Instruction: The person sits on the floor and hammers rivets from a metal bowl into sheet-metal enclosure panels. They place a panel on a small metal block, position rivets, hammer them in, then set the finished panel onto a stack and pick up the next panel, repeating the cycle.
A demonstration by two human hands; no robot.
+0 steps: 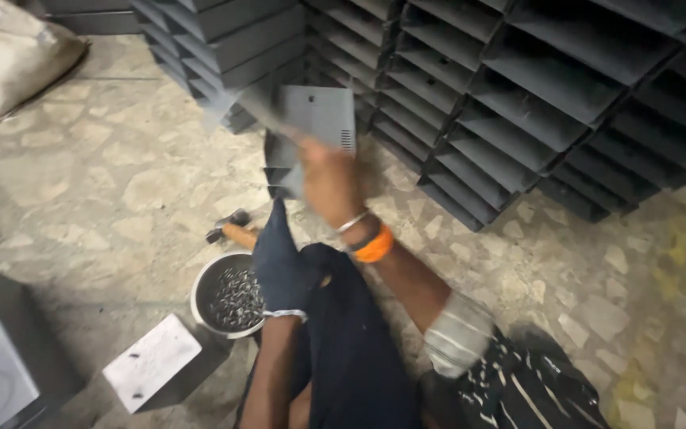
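Right hand: my right hand (329, 184), wearing an orange band and a bangle at the wrist, is gripping a grey metal cover (311, 127) at 12 o'clock; the fingers are blurred but closed on its lower edge.
Left hand: my left hand (278, 266), in a dark glove, is hanging at 7 o'clock; I cannot tell how its fingers are sitting.
Bowl: a round bowl of screws (228, 298) is lying just beside the left hand.
Hammer: a hammer (232, 230) is resting above the bowl.
Stacks: dark stacked metal covers (533, 95) are filling 1 to 3 o'clock.
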